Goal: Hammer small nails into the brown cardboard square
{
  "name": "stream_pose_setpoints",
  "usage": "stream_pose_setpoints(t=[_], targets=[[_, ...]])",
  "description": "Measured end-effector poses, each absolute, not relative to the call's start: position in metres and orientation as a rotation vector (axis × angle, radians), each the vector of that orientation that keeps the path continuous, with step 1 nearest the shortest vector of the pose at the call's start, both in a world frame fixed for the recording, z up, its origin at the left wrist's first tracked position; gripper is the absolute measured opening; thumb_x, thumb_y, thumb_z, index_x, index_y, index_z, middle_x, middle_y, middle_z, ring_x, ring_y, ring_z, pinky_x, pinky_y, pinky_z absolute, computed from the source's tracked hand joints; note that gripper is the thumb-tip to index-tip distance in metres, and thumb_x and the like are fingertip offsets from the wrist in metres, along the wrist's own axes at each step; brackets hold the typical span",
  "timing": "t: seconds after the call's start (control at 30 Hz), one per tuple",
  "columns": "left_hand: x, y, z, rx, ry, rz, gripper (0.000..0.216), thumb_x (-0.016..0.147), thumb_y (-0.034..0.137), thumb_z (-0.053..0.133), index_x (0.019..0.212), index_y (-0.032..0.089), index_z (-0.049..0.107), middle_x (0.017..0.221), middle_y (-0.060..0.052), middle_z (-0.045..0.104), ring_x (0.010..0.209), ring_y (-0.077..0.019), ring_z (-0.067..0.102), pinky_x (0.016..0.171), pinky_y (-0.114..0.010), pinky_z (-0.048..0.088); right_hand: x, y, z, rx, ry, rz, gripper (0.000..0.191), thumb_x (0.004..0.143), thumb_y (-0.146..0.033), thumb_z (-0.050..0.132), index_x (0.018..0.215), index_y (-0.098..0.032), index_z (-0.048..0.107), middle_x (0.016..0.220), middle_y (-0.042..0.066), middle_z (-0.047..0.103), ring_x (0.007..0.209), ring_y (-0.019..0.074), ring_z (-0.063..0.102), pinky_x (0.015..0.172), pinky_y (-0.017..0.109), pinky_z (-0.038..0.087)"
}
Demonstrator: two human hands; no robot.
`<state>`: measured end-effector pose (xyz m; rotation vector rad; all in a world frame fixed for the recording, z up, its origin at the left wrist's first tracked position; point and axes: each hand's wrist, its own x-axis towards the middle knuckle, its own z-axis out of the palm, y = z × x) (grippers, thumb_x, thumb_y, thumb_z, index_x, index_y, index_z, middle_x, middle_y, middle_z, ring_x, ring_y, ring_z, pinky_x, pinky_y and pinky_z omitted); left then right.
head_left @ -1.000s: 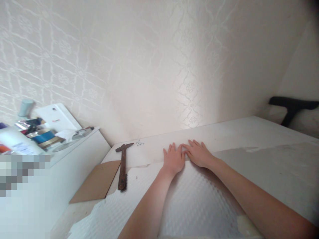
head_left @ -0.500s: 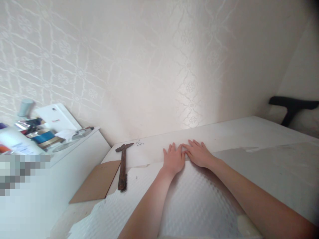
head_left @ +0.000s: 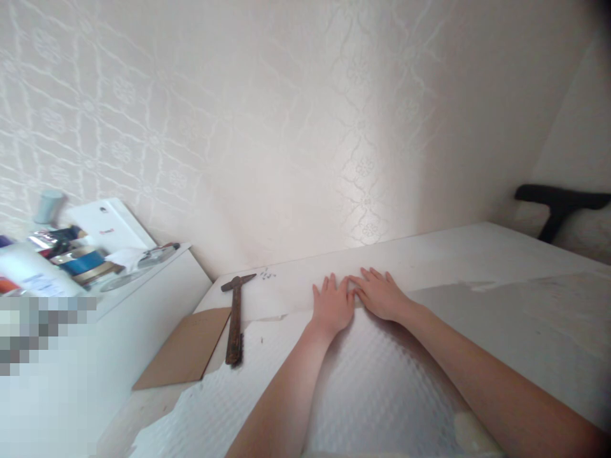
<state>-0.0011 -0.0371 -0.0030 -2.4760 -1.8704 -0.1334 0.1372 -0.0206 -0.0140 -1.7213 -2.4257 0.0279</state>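
Observation:
My left hand (head_left: 331, 307) lies flat with its fingers spread on the white tabletop (head_left: 439, 251), by the far edge of a sheet of bubble wrap (head_left: 372, 381). Beside it, my right hand (head_left: 382, 294) rests palm down, fingers apart, its thumb side touching the left hand. Neither hand holds anything. A hammer (head_left: 234, 324) with a dark wooden handle lies to the left, its head toward the wall. Close to the hammer head are several small nails or screws (head_left: 267, 274), too small to tell which. A brown board (head_left: 184, 348) lies left of the hammer.
A white cabinet (head_left: 157, 318) stands at the left, its top crowded with a white box (head_left: 112, 224), a roll of blue tape (head_left: 84, 261) and a white bottle (head_left: 35, 273). The patterned wall (head_left: 286, 127) rises behind the table. A black T-shaped object (head_left: 558, 200) stands at the right.

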Motion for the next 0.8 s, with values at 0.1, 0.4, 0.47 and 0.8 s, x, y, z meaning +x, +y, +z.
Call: stream_pose_setpoints(t=[0.1, 0.4, 0.47, 0.8], targets=[[-0.0012, -0.0371, -0.0032, -2.477, -1.87, -0.13, 0.051, 0.095, 0.04, 0.015, 0.139, 0.022, 0.031, 0.146, -0.016, 0.032, 0.135, -0.0297, 0.027, 0.105, -0.055, 0.025, 0.1369, -0.021, -0.0136, -1.728, -2.421, 0.024, 0.05, 0.093, -0.032, 0.024, 0.14, -0.021, 0.038, 0.145, 0.017, 0.034, 0.132, 0.0345, 0.029, 0.101, 0.057, 0.026], [-0.0014, -0.037, -0.0036, -2.47, -1.873, -0.132, 0.051, 0.095, 0.04, 0.015, 0.14, 0.023, 0.03, 0.146, -0.015, 0.031, 0.136, -0.0292, 0.027, 0.105, -0.054, 0.024, 0.1366, -0.0212, -0.0136, -1.727, -2.426, 0.021, 0.05, 0.093, -0.032, 0.025, 0.139, -0.022, 0.039, 0.145, 0.017, 0.034, 0.133, 0.0343, 0.029, 0.101, 0.057, 0.026], [-0.0014, -0.0372, -0.0029, -2.474, -1.87, -0.143, 0.051, 0.095, 0.04, 0.015, 0.139, 0.022, 0.031, 0.146, -0.016, 0.032, 0.135, -0.0297, 0.028, 0.105, -0.055, 0.024, 0.1365, -0.0213, -0.0133, -1.727, -2.428, 0.024, 0.05, 0.093, -0.031, 0.024, 0.14, -0.021, 0.039, 0.145, 0.017, 0.034, 0.133, 0.0343, 0.028, 0.101, 0.057, 0.026], [-0.0012, -0.0364, -0.0044, -2.462, -1.882, -0.134, 0.05, 0.095, 0.041, 0.016, 0.14, 0.024, 0.03, 0.146, -0.014, 0.032, 0.136, -0.0284, 0.027, 0.106, -0.054, 0.025, 0.1366, -0.0212, -0.0137, -1.723, -2.417, 0.031, 0.05, 0.092, -0.031, 0.025, 0.139, -0.022, 0.039, 0.145, 0.017, 0.035, 0.133, 0.0341, 0.029, 0.101, 0.057, 0.026]])
